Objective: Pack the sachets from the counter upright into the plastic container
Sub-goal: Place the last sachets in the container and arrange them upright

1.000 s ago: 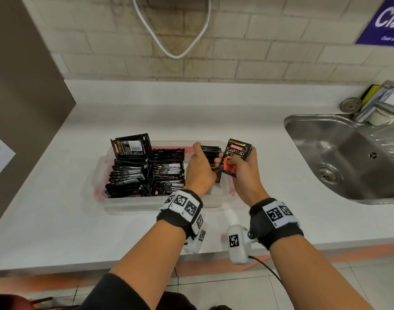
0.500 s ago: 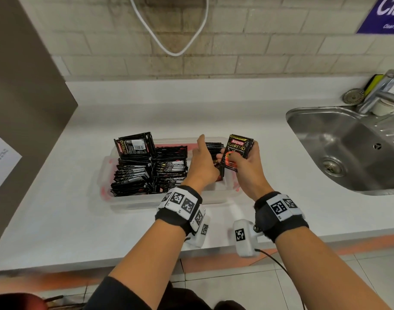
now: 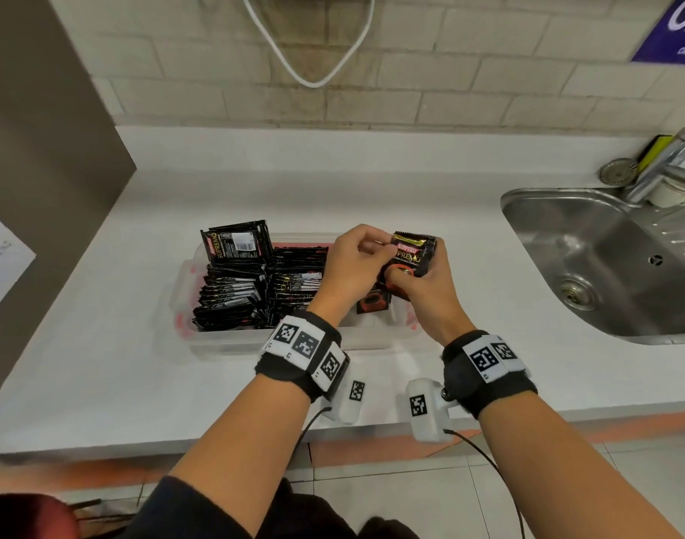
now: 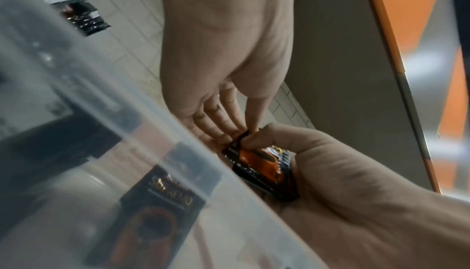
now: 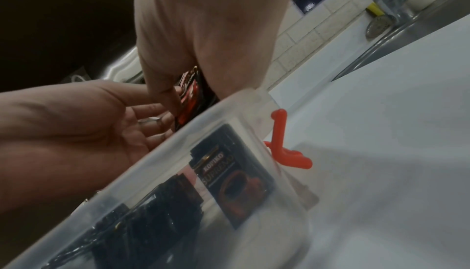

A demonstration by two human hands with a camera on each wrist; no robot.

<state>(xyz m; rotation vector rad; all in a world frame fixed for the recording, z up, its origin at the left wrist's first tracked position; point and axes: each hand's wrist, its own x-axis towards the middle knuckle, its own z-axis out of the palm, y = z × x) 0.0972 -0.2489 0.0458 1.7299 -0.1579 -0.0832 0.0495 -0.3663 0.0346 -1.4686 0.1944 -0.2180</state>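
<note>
Your right hand [image 3: 422, 284] is curling around a small stack of Kopiko Supremo sachets [image 3: 411, 256], thumb across the printed front, so that grip is closed on the stack. Your left hand [image 3: 352, 262] is pinching the top corner of the front sachet between thumb and fingertips [image 4: 250, 131], closed on it too, apparently peeling one packet off the stack while the other hand is steadying the rest.

You are holding the stack just above the right end of the clear plastic container [image 3: 201, 344], which is sitting on the white desk [image 3: 100, 363]. Working there keeps the drop short, right over the only part of the tub not yet filled.

The held sachets are standing nearly upright, long axis running up and down, brand band on top and the red cup at the bottom, printed face turned toward you with a slight lean to the right. Rows of packed sachets [image 3: 232, 297] are filling the left and middle of the tub on edge, and one loose sachet [image 5: 236, 177] is leaning against the right-hand wall by the red latch [image 5: 282, 142].
</note>
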